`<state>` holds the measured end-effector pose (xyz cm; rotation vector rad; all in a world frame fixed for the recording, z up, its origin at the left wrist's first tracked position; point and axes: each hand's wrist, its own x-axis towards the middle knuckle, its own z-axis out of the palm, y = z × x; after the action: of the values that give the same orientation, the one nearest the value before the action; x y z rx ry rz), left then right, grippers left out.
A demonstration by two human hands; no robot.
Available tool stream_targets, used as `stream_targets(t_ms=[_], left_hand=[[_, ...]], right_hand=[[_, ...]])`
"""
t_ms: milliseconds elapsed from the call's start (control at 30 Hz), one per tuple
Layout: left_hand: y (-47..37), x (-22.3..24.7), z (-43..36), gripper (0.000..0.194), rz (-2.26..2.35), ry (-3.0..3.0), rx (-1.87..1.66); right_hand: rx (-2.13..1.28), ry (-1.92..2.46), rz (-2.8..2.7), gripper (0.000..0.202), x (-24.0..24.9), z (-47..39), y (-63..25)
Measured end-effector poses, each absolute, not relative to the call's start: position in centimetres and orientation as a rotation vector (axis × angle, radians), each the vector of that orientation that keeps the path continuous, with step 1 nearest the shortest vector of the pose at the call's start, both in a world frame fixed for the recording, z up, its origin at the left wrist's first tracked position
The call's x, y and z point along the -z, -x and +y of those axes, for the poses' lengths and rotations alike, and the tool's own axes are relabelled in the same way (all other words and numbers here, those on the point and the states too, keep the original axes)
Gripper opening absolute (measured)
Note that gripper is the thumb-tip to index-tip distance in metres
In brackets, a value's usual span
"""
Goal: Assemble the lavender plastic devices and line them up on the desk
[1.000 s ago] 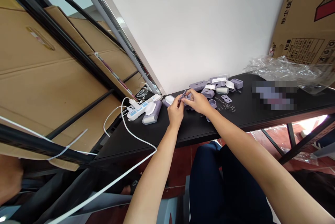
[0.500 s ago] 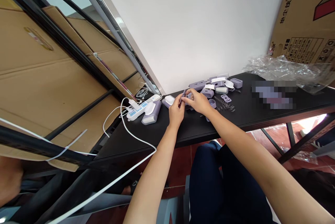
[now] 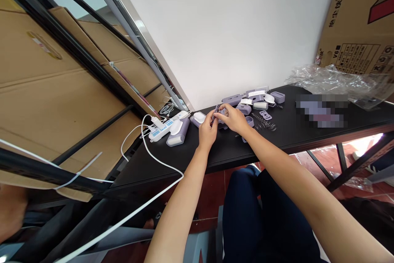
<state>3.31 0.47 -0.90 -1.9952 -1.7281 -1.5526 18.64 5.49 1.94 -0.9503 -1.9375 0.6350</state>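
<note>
Close together over the black table (image 3: 172, 164), my left hand (image 3: 208, 129) and my right hand (image 3: 232, 118) pinch a small purple plastic part (image 3: 216, 109) between their fingertips. The fingers cover most of it, so its exact kind is hidden. Right of my hands lie several purple housing pieces, among them a long one (image 3: 233, 99) and a frame-shaped one (image 3: 278, 97). White bristle brush heads (image 3: 257, 93) rest among them. Several thin curved springs or wires (image 3: 266, 123) are spread nearby, next to a flat purple plate (image 3: 265, 115).
Left of my hands, a purple-and-white device (image 3: 178, 131) lies beside a white power strip (image 3: 161, 129) with plugs and cables. A white cable (image 3: 147, 197) hangs across the front. Clear plastic bags (image 3: 338, 82) and a large carton (image 3: 363, 25) are at the right.
My right fingers have shifted very slightly on the small purple part. Both hands otherwise keep their place, and the pieces on the table have not moved.
</note>
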Motion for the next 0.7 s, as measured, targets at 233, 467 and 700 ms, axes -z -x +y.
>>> stream_targets(t_ms=[233, 467, 700], left_hand=[[-3.52, 0.77, 0.37, 0.036, -1.743, 1.985, 1.522], [-3.75, 0.64, 0.10, 0.034, -1.707, 1.997, 1.529], [-3.65, 0.83, 0.29, 0.036, -1.737, 1.959, 1.592]], right_hand=[[-0.646, 0.942, -1.949, 0.034, -2.11, 5.20, -18.75], [-0.641, 0.948, -1.912, 0.034, -1.99, 5.59, -18.88], [-0.653, 0.923, -1.951, 0.034, -2.15, 5.31, -18.92]])
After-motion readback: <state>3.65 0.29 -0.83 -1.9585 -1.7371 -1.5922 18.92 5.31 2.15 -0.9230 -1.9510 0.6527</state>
